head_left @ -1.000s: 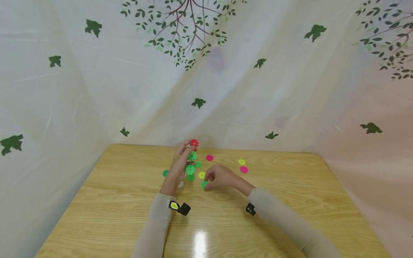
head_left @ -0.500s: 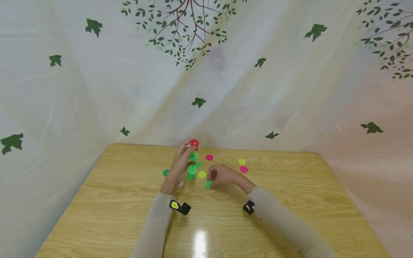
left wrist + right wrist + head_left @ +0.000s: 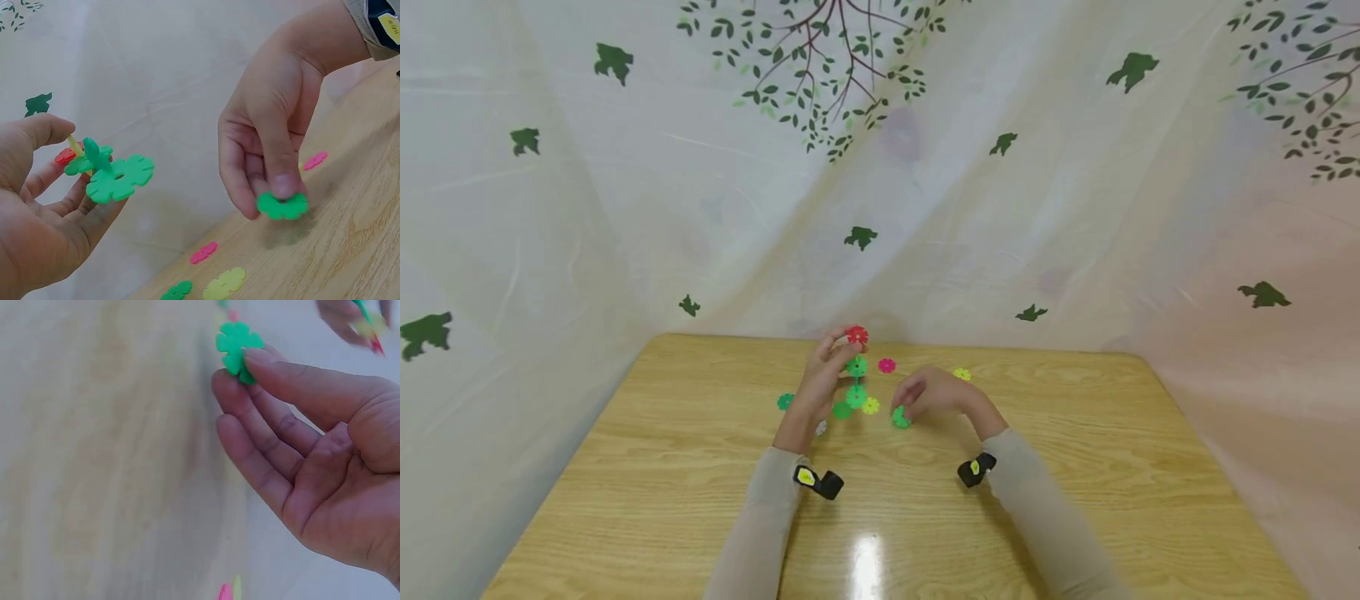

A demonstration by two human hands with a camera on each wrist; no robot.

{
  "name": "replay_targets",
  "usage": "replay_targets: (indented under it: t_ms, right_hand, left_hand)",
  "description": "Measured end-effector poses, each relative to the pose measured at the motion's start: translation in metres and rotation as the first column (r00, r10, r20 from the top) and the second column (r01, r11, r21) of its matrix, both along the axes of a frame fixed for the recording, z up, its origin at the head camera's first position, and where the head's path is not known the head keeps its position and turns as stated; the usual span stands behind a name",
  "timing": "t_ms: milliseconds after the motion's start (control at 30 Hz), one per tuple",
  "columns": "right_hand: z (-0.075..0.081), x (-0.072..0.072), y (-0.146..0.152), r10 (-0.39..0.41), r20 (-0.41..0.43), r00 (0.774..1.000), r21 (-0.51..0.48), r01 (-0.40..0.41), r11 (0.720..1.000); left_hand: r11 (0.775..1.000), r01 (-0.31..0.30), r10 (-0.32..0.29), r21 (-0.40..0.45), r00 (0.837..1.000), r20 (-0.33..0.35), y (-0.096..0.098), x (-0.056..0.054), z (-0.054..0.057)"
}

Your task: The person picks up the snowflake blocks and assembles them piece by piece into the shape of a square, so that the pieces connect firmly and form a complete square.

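Here's the left hand [image 3: 817, 379], joined discs [image 3: 857, 397] at its right; then a gap, and the right hand [image 3: 934, 392], a single disc [image 3: 901, 417] in its grip; between them, a far disc [image 3: 887, 365] near the back of the tabletop [image 3: 715, 500]; an outlying disc [image 3: 786, 402] left of the left hand; cloth [image 3: 760, 242] behind it all.

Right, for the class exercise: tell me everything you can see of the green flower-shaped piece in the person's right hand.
The green flower-shaped piece is a flat disc, bright green, with rounded petals separated by narrow notches. It looks like plastic. The right hand pinches it near one edge, the thumb hiding part of its face. It is held above the wooden table, nearly face-on in the head view, attached to no other piece.
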State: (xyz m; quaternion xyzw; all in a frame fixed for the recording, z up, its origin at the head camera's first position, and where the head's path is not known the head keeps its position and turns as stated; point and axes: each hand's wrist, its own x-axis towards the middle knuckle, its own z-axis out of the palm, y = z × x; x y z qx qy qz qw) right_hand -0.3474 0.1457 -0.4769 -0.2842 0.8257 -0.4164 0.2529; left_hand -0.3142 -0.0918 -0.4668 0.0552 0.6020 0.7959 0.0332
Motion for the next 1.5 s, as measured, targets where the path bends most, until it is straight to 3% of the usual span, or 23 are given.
replay_targets:
  t_ms: [100,200,300,400,600,967,1200,1333,1500]
  right_hand:
    - [0.002,-0.004,0.007,-0.070,-0.009,0.998,-0.044,0.069,0.997]
    - [0.008,-0.004,0.011,-0.166,0.013,0.986,-0.156,0.166,0.974]
    - [0.017,-0.001,0.010,-0.263,0.051,0.964,-0.301,0.266,0.916]
    - [0.024,0.001,0.007,-0.330,0.042,0.943,-0.421,0.316,0.850]
    - [0.025,0.005,-0.004,-0.396,-0.021,0.918,-0.569,0.315,0.760]
    - [0.023,0.014,-0.020,-0.525,-0.087,0.847,-0.633,0.360,0.685]
    - [0.019,0.014,-0.026,-0.542,-0.026,0.840,-0.681,0.382,0.624]
    - [0.019,0.013,-0.029,-0.571,-0.038,0.820,-0.700,0.385,0.601]
    - [0.020,0.015,-0.031,-0.595,-0.074,0.800,-0.732,0.362,0.578]
  left_hand:
    - [1.000,0.014,-0.014,-0.006,1.000,0.001,-0.001,0.000,0.000]
    - [0.999,0.037,-0.037,-0.011,0.999,0.000,-0.002,0.002,0.000]
    - [0.998,0.056,-0.056,-0.017,0.998,0.000,-0.001,0.003,-0.001]
    - [0.997,0.073,-0.073,-0.021,0.997,-0.003,0.000,0.003,-0.001]
    - [0.993,0.114,-0.114,-0.032,0.993,0.010,0.004,0.005,-0.001]
    - [0.989,0.140,-0.140,-0.050,0.990,0.001,0.009,0.005,-0.005]
    - [0.990,0.129,-0.128,-0.052,0.991,0.026,0.009,0.007,-0.006]
    - [0.991,0.115,-0.113,-0.063,0.993,0.026,0.008,0.007,-0.002]
    - [0.987,0.140,-0.138,-0.077,0.990,0.021,0.009,0.008,0.001]
